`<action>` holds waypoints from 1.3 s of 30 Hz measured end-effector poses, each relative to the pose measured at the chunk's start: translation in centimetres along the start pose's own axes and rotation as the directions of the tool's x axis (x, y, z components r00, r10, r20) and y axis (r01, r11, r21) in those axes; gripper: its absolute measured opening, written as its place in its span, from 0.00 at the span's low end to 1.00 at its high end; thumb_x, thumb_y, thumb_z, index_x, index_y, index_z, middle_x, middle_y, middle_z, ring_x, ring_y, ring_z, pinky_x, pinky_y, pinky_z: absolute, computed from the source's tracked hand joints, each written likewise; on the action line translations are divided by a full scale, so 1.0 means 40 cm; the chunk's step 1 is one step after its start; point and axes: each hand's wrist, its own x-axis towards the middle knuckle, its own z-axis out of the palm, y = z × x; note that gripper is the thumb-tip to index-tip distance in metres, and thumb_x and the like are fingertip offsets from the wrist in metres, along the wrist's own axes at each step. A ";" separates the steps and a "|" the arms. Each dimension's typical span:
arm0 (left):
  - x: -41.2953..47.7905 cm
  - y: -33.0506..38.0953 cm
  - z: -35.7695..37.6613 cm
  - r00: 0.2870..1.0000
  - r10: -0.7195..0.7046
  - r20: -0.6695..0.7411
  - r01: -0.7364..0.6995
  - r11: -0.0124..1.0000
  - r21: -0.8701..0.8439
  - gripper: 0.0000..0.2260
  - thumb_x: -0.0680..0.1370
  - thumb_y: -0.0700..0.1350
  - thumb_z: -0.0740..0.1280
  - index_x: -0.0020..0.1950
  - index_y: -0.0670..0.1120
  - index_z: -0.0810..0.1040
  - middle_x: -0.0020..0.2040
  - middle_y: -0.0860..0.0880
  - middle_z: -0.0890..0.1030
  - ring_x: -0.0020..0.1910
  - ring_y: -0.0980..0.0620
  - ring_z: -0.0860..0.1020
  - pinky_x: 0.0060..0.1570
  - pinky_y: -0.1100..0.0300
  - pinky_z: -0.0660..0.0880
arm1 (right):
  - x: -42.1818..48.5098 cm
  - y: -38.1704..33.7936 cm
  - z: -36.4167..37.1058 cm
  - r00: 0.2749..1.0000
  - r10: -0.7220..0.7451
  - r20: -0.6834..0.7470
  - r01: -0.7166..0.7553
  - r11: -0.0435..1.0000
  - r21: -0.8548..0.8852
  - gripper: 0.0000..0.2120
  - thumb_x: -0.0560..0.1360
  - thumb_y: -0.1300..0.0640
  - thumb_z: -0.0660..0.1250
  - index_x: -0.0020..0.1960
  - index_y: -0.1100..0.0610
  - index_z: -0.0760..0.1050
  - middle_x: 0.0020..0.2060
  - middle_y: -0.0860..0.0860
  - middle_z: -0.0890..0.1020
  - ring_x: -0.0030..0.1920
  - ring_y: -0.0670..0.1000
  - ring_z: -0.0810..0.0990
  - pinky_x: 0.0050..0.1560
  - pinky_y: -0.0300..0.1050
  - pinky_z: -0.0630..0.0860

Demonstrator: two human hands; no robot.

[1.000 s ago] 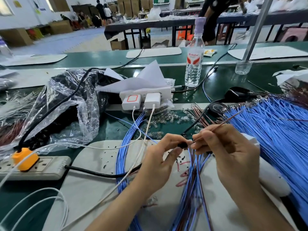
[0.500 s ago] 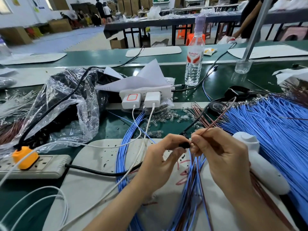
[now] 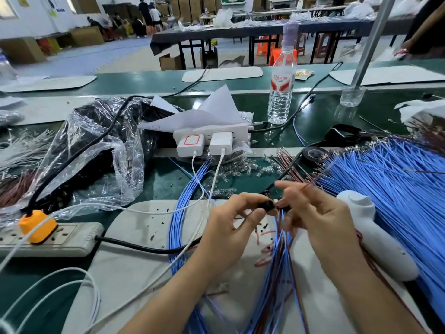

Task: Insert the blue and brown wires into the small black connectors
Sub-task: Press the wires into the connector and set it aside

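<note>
Right now, pinching a small black connector between thumb and forefinger of the left hand, remaining fingers curled loosely underneath, all held just above a white mat on the green bench. Meeting it from the other side with the right hand, fingers bent and motion-blurred, thumb and forefinger seemingly closed on a thin brown wire poking up and away past the knuckles, its tip hidden at the connector. Trailing down from both hands, a bunch of blue wires mixed with a few brown ones, running across the mat toward the near edge. Just right of the right hand, lying on the mat, a white handle; beyond it, fanned over the bench, a broad heap of blue wires. Well off to the left, a grey power strip with an orange plug seated in it. Farther back, two white chargers side by side with cords leading forward, a crumpled clear plastic bag to their left, an upright water bottle behind, and a black tape roll near the heap's edge.
</note>
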 end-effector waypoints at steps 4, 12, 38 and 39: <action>-0.004 0.001 0.004 0.999 0.027 0.027 -0.028 0.999 0.040 0.08 0.78 0.43 0.65 0.55 0.47 0.78 0.47 0.54 0.84 0.50 0.50 0.80 0.50 0.48 0.75 | 0.020 -0.009 -0.027 0.986 0.116 -0.122 -0.086 0.969 0.231 0.17 0.67 0.40 0.67 0.48 0.49 0.85 0.27 0.48 0.75 0.24 0.44 0.68 0.22 0.33 0.64; -0.005 -0.008 -0.001 0.999 0.035 0.024 -0.035 0.999 0.013 0.08 0.77 0.44 0.65 0.55 0.50 0.78 0.47 0.47 0.82 0.47 0.46 0.80 0.48 0.47 0.77 | -0.011 0.020 0.017 0.990 -0.001 0.143 0.014 0.996 -0.091 0.11 0.71 0.46 0.65 0.49 0.42 0.84 0.39 0.42 0.85 0.39 0.41 0.83 0.39 0.29 0.75; 0.058 -0.008 -0.070 0.824 -0.551 0.132 0.176 0.027 -0.984 0.11 0.73 0.41 0.62 0.52 0.40 0.79 0.41 0.47 0.79 0.32 0.55 0.76 0.36 0.64 0.78 | -0.030 -0.041 0.000 0.205 0.459 0.864 -0.432 0.835 -0.341 0.05 0.74 0.62 0.68 0.43 0.54 0.81 0.27 0.45 0.79 0.24 0.40 0.73 0.25 0.30 0.68; 0.055 -0.010 -0.061 0.829 -0.545 0.127 0.217 0.104 -0.971 0.12 0.73 0.40 0.62 0.53 0.41 0.79 0.40 0.47 0.79 0.32 0.55 0.77 0.36 0.63 0.78 | -0.029 -0.031 0.003 0.286 0.460 0.841 -0.444 0.841 -0.309 0.04 0.74 0.60 0.68 0.45 0.56 0.82 0.28 0.47 0.79 0.23 0.41 0.73 0.24 0.31 0.67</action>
